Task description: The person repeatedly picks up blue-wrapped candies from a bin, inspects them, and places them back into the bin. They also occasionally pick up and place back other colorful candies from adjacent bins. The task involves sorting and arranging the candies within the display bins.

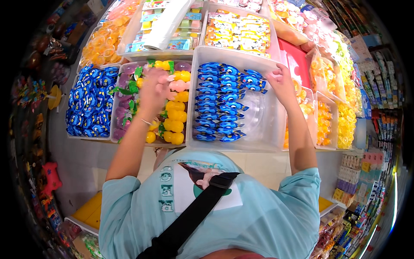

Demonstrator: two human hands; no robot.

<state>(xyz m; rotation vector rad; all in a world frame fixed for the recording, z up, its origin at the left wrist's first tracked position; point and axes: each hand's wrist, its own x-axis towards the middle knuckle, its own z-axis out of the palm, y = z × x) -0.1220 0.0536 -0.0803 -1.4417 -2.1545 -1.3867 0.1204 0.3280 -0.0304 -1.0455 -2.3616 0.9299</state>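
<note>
My left hand, blurred by movement, hovers over a clear bin of gourd-shaped squishy toys, mostly yellow and purple with green leaves. Its fingers reach beside a pink toy; whether anything is in them is unclear. To the right stands a translucent plastic bin. Blue fish-shaped packets lie in it in two long columns, with a few more in a short third column at the back. My right hand is at this bin's right wall, fingers apart, with no object visible in it.
More blue fish packets are heaped in a bin at left. Behind stand bins of orange toys and yellow packets, and a roll of clear plastic lies across another. Yellow toys fill bins at right. Stocked shelves line both sides.
</note>
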